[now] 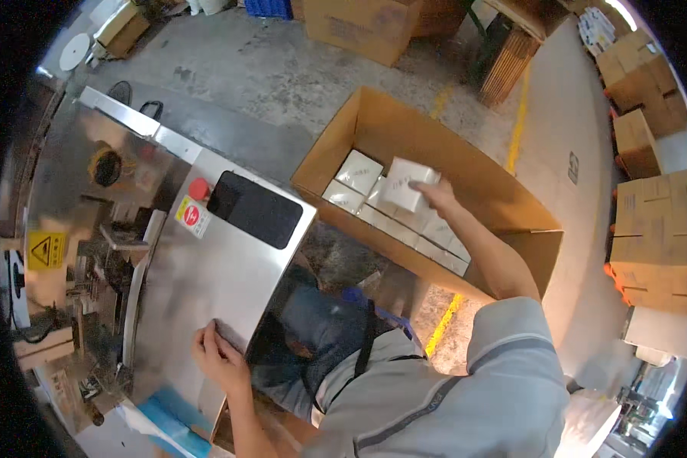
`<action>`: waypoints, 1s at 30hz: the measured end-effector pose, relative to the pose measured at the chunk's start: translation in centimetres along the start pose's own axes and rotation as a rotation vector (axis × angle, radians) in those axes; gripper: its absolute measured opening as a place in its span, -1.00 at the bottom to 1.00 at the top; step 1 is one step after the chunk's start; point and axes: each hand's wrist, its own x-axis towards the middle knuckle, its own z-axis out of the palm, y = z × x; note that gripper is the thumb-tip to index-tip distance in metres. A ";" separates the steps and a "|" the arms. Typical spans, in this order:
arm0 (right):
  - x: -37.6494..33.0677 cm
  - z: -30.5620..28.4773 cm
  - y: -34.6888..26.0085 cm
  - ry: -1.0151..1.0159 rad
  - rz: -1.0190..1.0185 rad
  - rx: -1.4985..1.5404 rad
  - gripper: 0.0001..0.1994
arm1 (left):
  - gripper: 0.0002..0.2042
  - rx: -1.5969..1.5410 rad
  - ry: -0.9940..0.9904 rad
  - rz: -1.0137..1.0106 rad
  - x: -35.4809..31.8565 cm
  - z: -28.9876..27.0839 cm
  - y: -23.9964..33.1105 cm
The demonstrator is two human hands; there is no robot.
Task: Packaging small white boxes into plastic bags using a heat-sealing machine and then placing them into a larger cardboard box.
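Observation:
My right hand point(437, 195) grips a small white box point(406, 183) by its right side, with the thumb against the near face. That box is over a large open cardboard carton point(504, 195) to the right of the steel machine. Inside the carton stand several more white boxes point(358, 172), packed side by side in rows. My left hand point(220, 356) rests on the steel machine top point(240, 278) near its front edge. Its fingers are bent and drawn together; whether anything is between them cannot be made out.
A black phone-like slab point(256, 208) lies on the machine top beside a red button point(199, 188). Machine parts with a yellow warning label point(46, 249) fill the left. Blue plastic film point(177, 412) hangs at the lower left. Cardboard boxes point(656, 229) are stacked along the right.

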 end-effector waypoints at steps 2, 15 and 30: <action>1.7 1.0 4.4 -0.037 0.196 -0.078 -0.16 | -0.77 0.035 -0.020 -0.002 0.2 -0.3 0.5; 3.3 14.2 17.8 -0.360 0.473 0.136 -0.50 | -0.74 0.148 -0.110 -0.061 0.3 -1.1 1.7; -8.9 11.8 -13.6 -0.687 -0.543 -0.445 -0.56 | -0.78 -0.153 0.083 -0.051 1.4 -2.0 1.5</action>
